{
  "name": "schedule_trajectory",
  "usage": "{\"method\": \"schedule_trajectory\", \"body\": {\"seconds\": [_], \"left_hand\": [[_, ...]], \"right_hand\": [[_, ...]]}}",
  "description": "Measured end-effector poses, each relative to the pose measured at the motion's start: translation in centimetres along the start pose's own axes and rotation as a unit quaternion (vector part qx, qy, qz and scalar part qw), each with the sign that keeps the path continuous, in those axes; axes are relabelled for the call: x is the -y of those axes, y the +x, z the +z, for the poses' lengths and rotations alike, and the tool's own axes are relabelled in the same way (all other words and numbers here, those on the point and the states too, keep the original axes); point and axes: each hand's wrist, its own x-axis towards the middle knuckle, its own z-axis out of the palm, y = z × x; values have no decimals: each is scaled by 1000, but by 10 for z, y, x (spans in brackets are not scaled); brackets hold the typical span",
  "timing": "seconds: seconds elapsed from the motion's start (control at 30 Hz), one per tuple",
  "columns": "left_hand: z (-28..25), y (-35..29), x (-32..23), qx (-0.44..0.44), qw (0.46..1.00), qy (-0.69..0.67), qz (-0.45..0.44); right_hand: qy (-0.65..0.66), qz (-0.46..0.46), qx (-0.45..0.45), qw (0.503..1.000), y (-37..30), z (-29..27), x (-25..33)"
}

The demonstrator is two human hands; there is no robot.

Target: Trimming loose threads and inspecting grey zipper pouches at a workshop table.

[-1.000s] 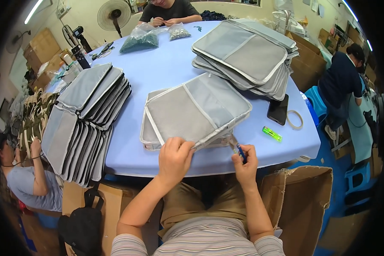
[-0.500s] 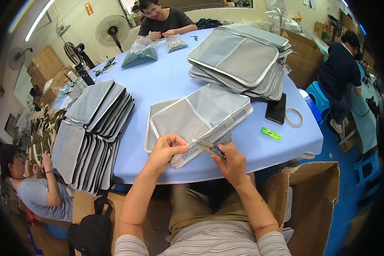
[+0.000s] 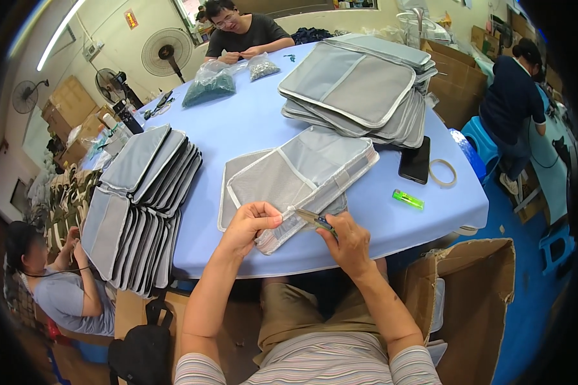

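Observation:
A grey mesh zip pouch (image 3: 273, 179) with pale piping lies on the table's near side, over another grey piece. My left hand (image 3: 249, 226) pinches its near corner between thumb and fingers. In my right hand (image 3: 349, 242) are small thread snips (image 3: 316, 221) with a dark grip. Their blades point left, right beside the pinched corner. Whether the tips touch the piping I cannot tell.
Stacks of grey pouches stand at the back right (image 3: 350, 83) and left (image 3: 135, 212). A phone (image 3: 415, 160), tape roll (image 3: 442, 172) and green lighter (image 3: 408, 199) lie right. An open carton (image 3: 472, 308) stands below. Across the table sits a person (image 3: 247, 35) near filled plastic bags (image 3: 210, 86).
My hands stay at the pouch corner, with the snips' blades slightly nearer to the piping. The view has shifted a little. The person at the left has moved slightly.

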Motion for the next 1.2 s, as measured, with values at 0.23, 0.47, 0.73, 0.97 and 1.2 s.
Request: {"method": "schedule_trajectory", "body": {"seconds": [0.23,0.47,0.73,0.97,1.2], "left_hand": [[0,2,-1,16,1000,-1,-7],[2,2,0,11,1000,-4,-10],[5,1,1,7,1000,4,-1],[11,0,1,-5,1000,26,14],[28,2,15,-47,995,29,87]], "right_hand": [[40,17,-16,999,-5,5,-3],[54,26,-18,998,-6,5,-1],[31,21,-7,999,-6,4,0],[47,36,-23,998,-9,4,-2],[9,78,7,997,-10,-6,4]]}}
